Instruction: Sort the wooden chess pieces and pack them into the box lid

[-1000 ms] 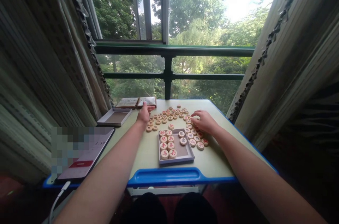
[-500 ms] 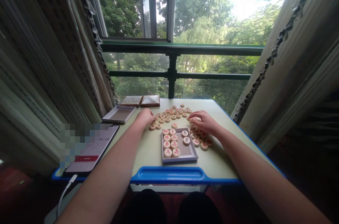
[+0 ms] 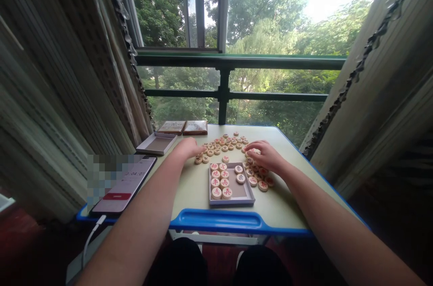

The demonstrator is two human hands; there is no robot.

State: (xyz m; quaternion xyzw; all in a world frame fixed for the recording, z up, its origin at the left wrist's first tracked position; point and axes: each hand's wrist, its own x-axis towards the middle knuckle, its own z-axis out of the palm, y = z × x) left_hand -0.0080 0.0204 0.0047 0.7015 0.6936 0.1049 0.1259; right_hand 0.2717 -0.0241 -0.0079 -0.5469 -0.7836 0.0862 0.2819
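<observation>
Round wooden pieces with red or dark characters point(image 3: 225, 148) lie spread over the table behind and right of a shallow white box point(image 3: 232, 202). In the box, red-marked pieces point(image 3: 227, 193) form two columns at the left, and two dark-marked ones point(image 3: 240, 178) sit at the upper right. At the left end of the spread, my left hand point(image 3: 188, 148) has its fingertips at the pieces, fingers together; whether one is held is hidden. My right hand point(image 3: 264, 154) rests over the right-hand pieces, its fingers apart and curved. A single red-marked piece point(image 3: 225, 159) lies just behind the box.
A second shallow box point(image 3: 157, 143) and two flat wooden cases point(image 3: 195, 127) stand at the back left. A phone point(image 3: 125, 186) with a white cable lies at the left edge. A blue-edged tray groove point(image 3: 218, 219) runs along the front.
The view has shifted slightly, moving the table scene a little to the right. Both hands stay near the same pieces, and the box contents look the same.
</observation>
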